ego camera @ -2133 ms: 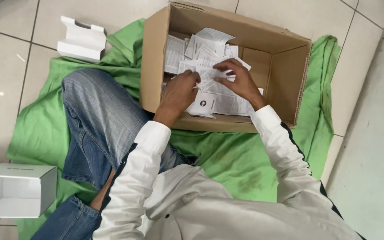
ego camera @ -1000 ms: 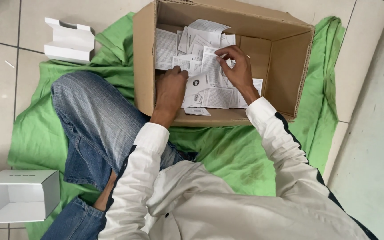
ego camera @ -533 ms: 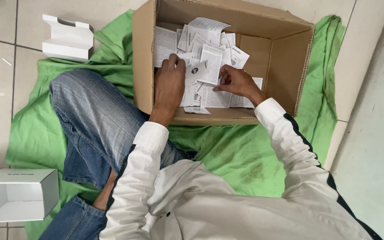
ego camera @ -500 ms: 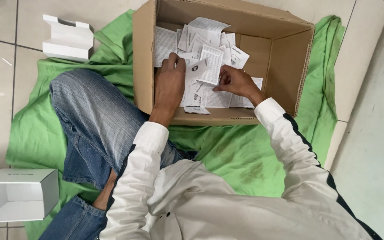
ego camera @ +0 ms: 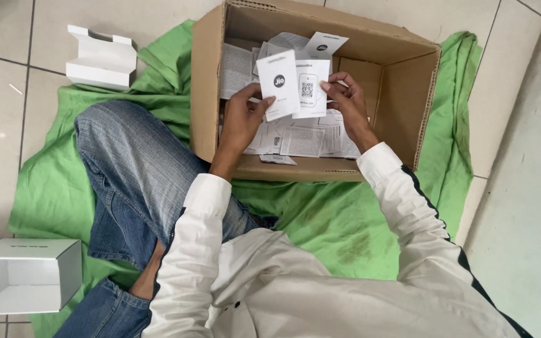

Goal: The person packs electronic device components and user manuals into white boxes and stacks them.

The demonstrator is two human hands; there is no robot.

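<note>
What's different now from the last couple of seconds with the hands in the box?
Both hands came up out of the loose papers. The left hand now holds one white card and the right hand another, raised side by side. The cardboard box, green cloth and both white boxes stayed put.

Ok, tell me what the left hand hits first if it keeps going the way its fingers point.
Probably the loose paper leaflets at the far end of the cardboard box; the left hand holds a white card above them, though depth is unclear.
</note>
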